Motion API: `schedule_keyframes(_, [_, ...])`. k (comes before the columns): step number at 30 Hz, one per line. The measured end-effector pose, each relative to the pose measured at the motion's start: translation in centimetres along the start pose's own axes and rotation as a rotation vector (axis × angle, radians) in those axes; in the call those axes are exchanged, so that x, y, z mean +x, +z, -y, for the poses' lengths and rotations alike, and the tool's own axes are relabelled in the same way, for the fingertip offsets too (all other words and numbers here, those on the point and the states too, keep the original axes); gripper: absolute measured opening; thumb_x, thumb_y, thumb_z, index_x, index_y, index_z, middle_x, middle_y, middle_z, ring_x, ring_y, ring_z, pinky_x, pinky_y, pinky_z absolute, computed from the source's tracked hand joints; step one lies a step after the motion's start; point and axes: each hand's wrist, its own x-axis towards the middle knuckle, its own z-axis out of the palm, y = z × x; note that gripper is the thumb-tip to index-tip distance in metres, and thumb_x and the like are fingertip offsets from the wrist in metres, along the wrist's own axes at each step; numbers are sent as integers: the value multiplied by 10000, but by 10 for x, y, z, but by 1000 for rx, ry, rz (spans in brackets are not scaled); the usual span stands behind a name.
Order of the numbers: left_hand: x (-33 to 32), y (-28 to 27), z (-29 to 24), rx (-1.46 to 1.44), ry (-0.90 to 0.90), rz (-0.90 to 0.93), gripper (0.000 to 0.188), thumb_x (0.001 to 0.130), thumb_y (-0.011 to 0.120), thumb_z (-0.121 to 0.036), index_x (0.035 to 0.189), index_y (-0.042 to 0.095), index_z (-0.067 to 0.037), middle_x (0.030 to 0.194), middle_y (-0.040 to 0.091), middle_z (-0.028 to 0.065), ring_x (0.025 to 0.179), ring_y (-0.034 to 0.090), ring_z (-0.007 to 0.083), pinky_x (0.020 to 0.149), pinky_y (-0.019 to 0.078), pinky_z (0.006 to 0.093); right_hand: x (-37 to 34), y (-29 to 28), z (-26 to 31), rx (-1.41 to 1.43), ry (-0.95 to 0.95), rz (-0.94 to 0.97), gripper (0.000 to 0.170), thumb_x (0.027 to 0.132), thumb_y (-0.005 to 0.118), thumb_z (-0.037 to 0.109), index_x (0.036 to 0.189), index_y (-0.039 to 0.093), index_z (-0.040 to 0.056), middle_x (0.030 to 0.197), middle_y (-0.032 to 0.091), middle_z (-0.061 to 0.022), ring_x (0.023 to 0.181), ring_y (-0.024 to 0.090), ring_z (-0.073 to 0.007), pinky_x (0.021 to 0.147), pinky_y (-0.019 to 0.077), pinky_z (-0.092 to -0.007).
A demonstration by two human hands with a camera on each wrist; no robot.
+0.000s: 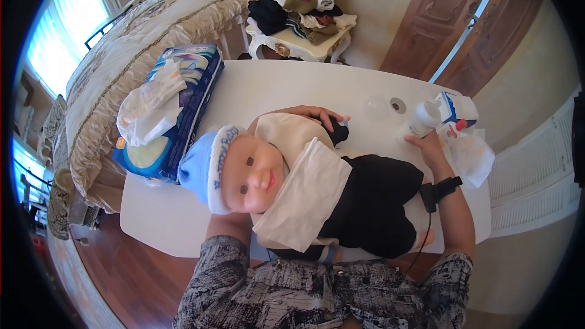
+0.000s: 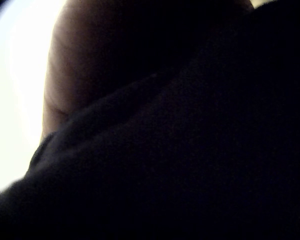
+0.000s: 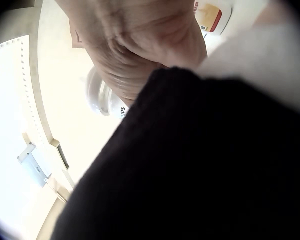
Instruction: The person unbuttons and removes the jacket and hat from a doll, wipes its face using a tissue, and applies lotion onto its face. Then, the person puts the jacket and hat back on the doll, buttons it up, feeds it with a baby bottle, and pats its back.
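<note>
A doll [image 1: 251, 173] in a light-blue knit hat lies across the person's left arm, with a white cloth [image 1: 304, 198] over its chest and black trousers [image 1: 372, 207]. Past its far shoulder the left hand [image 1: 314, 113] curls its fingers round the doll's dark sleeve [image 1: 337, 134]. In the left wrist view, dark fabric [image 2: 165, 165] hides most of the hand [image 2: 75, 65]. Over the table's right side, the right hand [image 1: 425, 148] grips a white bottle [image 1: 419, 123]. The right wrist view has the palm [image 3: 145, 40] partly covering the bottle [image 3: 102, 95].
On the white table [image 1: 268, 79], a blue diaper pack [image 1: 201, 85] with crumpled white material [image 1: 152, 106] lies left. A clear dome [image 1: 373, 107], grey disc [image 1: 397, 106], blue-white box [image 1: 456, 108] and red-capped container [image 1: 452, 129] are right. Clothes [image 1: 304, 0] are piled behind.
</note>
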Motion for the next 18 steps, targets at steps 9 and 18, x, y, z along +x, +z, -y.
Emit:
schedule_keyframes(9, [-37, -28, -5, 85, -118, 11, 108, 753, 600, -240, 750, 616, -133, 736, 581, 72, 699, 595, 280, 647, 456, 364, 1, -10, -21, -38, -34, -2, 771, 681, 824, 69, 1333, 418, 6, 1236, 575, -122, 1156, 553, -239, 1010, 430, -344])
schedule_keyframes(18, [-62, -34, -7, 110, -204, -33, 105, 752, 600, -239, 746, 615, -135, 732, 580, 71, 696, 595, 280, 644, 455, 364, -33, -38, 4, -571, 26, -3, 699, 772, 769, 167, 1354, 418, 6, 1229, 591, -154, 1133, 577, -275, 963, 467, -404])
